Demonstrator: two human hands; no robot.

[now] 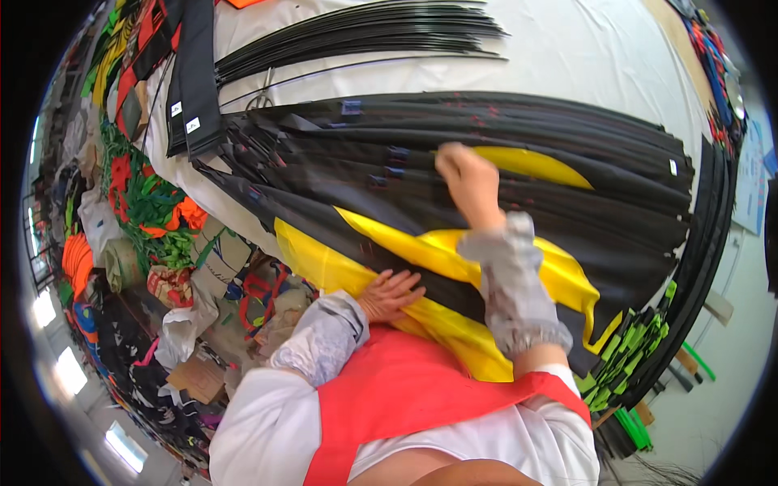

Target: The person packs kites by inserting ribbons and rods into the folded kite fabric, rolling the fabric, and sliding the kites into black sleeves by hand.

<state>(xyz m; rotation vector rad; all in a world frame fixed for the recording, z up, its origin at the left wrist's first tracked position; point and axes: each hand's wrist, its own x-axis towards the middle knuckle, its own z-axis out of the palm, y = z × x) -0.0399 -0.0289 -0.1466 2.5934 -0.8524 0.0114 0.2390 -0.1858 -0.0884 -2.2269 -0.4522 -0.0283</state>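
Note:
Long folded black fabric pieces [519, 212] lie stacked across the table in front of me. Yellow fabric [332, 257] shows along the near edge, with loose yellow folds [559, 271] on top and another yellow strip [531, 164] farther back. My left hand [391, 296] rests flat on the near yellow and black cloth, its fingers stretched out. Above the black fabric, my right hand [470, 182] has its fingers pinched together. Whatever is between those fingers, if anything, cannot be made out.
Thin black rods [365, 36] lie bundled on the white table cover [567, 49] at the back, with scissors [261, 99] beside them. A black fabric strip [194, 73] crosses the left end. Green-and-black strips [636, 348] hang at right. Mixed cloth and bags [190, 316] heap up at left.

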